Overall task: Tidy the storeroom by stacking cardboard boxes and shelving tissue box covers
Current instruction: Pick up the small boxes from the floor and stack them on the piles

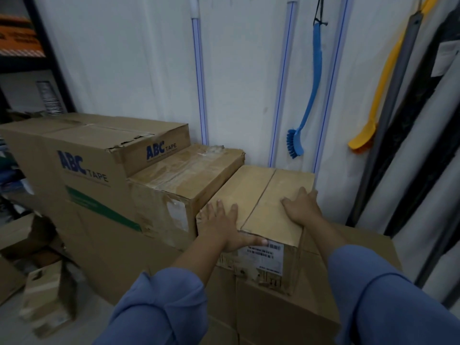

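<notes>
Against the wall (149,70) I see the big creased ABC TAPE carton (82,170), a tape-glossed box (184,175) beside it, then a smaller matte cardboard box (261,190). The left hand (221,225) and right hand (301,207) lie flat on top of it, fingers spread, gripping nothing.

Here's the small plain box (261,195), upright, top flaps closed along a centre seam, white barcode label on its scuffed front face. It's sitting on top of a bigger carton (286,307). Pressed against its left side is the taped box (184,173), glossy on top, a shade taller, corners crumpled. Left again stands the tall ABC TAPE box (99,155), top flap torn. Far down to the left, a little carton (47,295) sits askew on the floor.
</notes>
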